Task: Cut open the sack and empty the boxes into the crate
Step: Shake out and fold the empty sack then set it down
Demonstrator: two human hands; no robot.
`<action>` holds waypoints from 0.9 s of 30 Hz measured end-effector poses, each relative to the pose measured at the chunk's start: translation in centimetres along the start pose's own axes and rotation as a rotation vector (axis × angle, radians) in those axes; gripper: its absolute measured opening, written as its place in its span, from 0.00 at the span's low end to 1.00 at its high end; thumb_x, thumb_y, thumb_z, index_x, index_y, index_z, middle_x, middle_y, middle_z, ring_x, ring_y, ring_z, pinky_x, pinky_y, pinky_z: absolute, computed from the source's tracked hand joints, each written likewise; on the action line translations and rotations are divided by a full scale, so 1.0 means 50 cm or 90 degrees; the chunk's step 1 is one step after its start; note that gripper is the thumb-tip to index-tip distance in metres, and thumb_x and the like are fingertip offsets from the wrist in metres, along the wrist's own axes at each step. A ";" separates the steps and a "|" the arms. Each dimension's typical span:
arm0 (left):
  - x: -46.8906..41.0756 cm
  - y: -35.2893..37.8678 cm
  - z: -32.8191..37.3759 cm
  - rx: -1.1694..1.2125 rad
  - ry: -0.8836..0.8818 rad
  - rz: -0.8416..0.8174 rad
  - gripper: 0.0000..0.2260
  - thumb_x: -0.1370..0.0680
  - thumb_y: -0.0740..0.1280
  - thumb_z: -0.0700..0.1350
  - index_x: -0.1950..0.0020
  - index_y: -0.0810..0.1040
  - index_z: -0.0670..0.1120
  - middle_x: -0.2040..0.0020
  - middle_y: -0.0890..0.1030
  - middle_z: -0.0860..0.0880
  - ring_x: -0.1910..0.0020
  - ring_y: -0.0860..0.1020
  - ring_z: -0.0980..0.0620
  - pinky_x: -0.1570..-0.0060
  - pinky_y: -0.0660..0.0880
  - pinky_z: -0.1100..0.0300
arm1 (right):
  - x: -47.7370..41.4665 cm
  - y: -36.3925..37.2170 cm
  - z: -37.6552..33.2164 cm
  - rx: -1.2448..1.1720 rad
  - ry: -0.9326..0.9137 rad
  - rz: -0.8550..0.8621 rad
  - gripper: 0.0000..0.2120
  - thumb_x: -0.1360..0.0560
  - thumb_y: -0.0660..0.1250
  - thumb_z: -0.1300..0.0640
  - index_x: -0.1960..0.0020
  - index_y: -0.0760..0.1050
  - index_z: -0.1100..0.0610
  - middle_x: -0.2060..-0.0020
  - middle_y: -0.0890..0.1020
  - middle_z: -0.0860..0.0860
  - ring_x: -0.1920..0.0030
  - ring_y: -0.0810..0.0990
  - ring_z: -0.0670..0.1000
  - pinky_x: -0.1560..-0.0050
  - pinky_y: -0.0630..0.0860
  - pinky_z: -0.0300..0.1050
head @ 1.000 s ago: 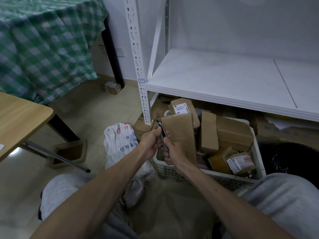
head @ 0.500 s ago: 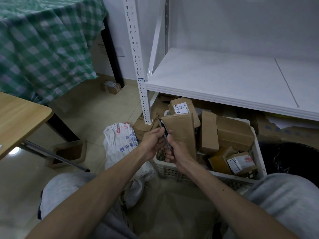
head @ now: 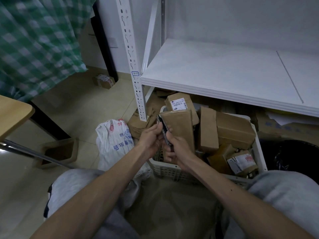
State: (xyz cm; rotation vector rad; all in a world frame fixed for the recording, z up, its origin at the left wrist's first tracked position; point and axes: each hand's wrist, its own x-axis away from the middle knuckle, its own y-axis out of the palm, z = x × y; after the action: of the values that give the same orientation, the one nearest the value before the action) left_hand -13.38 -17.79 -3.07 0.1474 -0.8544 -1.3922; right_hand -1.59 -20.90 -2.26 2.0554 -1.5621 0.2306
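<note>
Both hands grip a dark cutter above crate's near-left corner: left hand pinches upper part, right hand wraps handle. Crate w/ boxes under shelf; limp sack on floor just left.

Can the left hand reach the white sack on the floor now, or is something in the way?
Probably yes: the sack lies open to view just left of the left hand, nothing between them. But that hand holds the cutter, so it must let go first.

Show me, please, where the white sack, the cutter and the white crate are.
white sack (head: 113, 144): head view, on its printed front.
cutter (head: 163, 129): head view, on its dark body between the hands.
white crate (head: 170, 171): head view, on its near wall.
</note>
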 end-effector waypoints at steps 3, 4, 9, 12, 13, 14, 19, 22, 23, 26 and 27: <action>-0.011 -0.005 -0.001 0.016 -0.003 0.015 0.09 0.18 0.61 0.39 0.44 0.78 0.36 0.57 0.83 0.41 0.62 0.84 0.49 0.63 0.81 0.60 | -0.014 -0.002 0.000 -0.034 0.015 -0.021 0.15 0.17 0.55 0.50 0.58 0.70 0.58 0.74 0.68 0.51 0.77 0.61 0.46 0.78 0.64 0.38; -0.014 -0.007 -0.002 0.020 -0.004 0.016 0.09 0.18 0.61 0.39 0.45 0.79 0.36 0.56 0.83 0.41 0.62 0.84 0.49 0.61 0.82 0.59 | -0.016 -0.003 0.001 -0.046 0.015 -0.026 0.15 0.17 0.55 0.51 0.57 0.70 0.58 0.75 0.68 0.51 0.78 0.61 0.45 0.78 0.64 0.38; -0.021 -0.010 -0.010 0.005 -0.017 0.016 0.09 0.18 0.61 0.41 0.44 0.78 0.37 0.56 0.83 0.41 0.58 0.83 0.48 0.60 0.81 0.58 | -0.015 -0.002 0.002 -0.089 0.014 -0.039 0.11 0.17 0.54 0.54 0.51 0.68 0.60 0.74 0.67 0.52 0.78 0.62 0.45 0.77 0.65 0.38; -0.017 0.000 -0.002 0.004 -0.021 0.008 0.09 0.18 0.60 0.41 0.44 0.78 0.38 0.54 0.83 0.41 0.58 0.83 0.48 0.62 0.81 0.59 | -0.015 0.000 -0.003 -0.108 0.004 -0.044 0.10 0.17 0.56 0.54 0.47 0.70 0.61 0.73 0.69 0.54 0.77 0.65 0.47 0.74 0.69 0.41; -0.017 0.005 0.002 0.002 -0.020 0.007 0.10 0.18 0.60 0.41 0.43 0.78 0.38 0.53 0.83 0.41 0.57 0.83 0.48 0.62 0.81 0.59 | -0.013 -0.005 -0.007 -0.094 -0.004 -0.044 0.11 0.17 0.56 0.54 0.46 0.71 0.63 0.72 0.70 0.54 0.75 0.67 0.48 0.73 0.70 0.42; -0.018 0.011 0.007 0.000 -0.017 0.009 0.10 0.18 0.60 0.41 0.42 0.77 0.38 0.52 0.83 0.41 0.57 0.83 0.49 0.62 0.81 0.59 | -0.009 -0.012 -0.015 -0.066 -0.013 -0.045 0.13 0.18 0.57 0.54 0.46 0.72 0.64 0.70 0.72 0.55 0.73 0.69 0.49 0.71 0.72 0.43; -0.031 0.076 0.031 -0.049 -0.021 0.036 0.09 0.18 0.61 0.39 0.41 0.76 0.38 0.54 0.84 0.42 0.58 0.85 0.50 0.65 0.81 0.59 | 0.005 -0.047 -0.065 0.340 -0.107 0.120 0.10 0.22 0.65 0.54 0.44 0.73 0.58 0.59 0.79 0.51 0.63 0.79 0.48 0.64 0.77 0.39; -0.047 0.146 0.035 -0.133 -0.010 0.098 0.08 0.20 0.65 0.39 0.43 0.79 0.38 0.55 0.85 0.42 0.63 0.84 0.50 0.66 0.81 0.60 | -0.010 -0.083 -0.088 0.539 -0.240 0.272 0.14 0.22 0.66 0.55 0.38 0.69 0.54 0.50 0.79 0.48 0.51 0.79 0.49 0.55 0.77 0.43; -0.054 0.171 0.035 -0.153 -0.004 0.110 0.08 0.21 0.67 0.38 0.44 0.80 0.37 0.55 0.85 0.41 0.65 0.84 0.50 0.67 0.81 0.60 | -0.015 -0.099 -0.100 0.586 -0.279 0.312 0.16 0.22 0.65 0.56 0.36 0.69 0.55 0.47 0.78 0.49 0.48 0.78 0.50 0.52 0.77 0.46; -0.072 0.245 0.037 -0.177 0.005 0.119 0.08 0.22 0.68 0.36 0.44 0.79 0.35 0.55 0.84 0.41 0.67 0.83 0.49 0.69 0.81 0.59 | -0.018 -0.148 -0.145 0.778 -0.337 0.388 0.13 0.21 0.63 0.57 0.39 0.69 0.59 0.44 0.73 0.54 0.46 0.74 0.55 0.48 0.74 0.48; -0.077 0.270 0.038 -0.181 0.006 0.111 0.06 0.21 0.67 0.36 0.46 0.79 0.36 0.55 0.84 0.42 0.67 0.82 0.49 0.67 0.81 0.58 | -0.018 -0.166 -0.159 0.842 -0.355 0.397 0.12 0.22 0.62 0.57 0.40 0.69 0.60 0.45 0.71 0.55 0.48 0.74 0.56 0.49 0.74 0.50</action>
State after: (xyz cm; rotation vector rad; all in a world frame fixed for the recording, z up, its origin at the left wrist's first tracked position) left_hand -3.52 -10.64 4.18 -0.1359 -0.6369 -1.3317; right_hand 7.31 -14.56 1.41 2.5131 -2.8772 1.2999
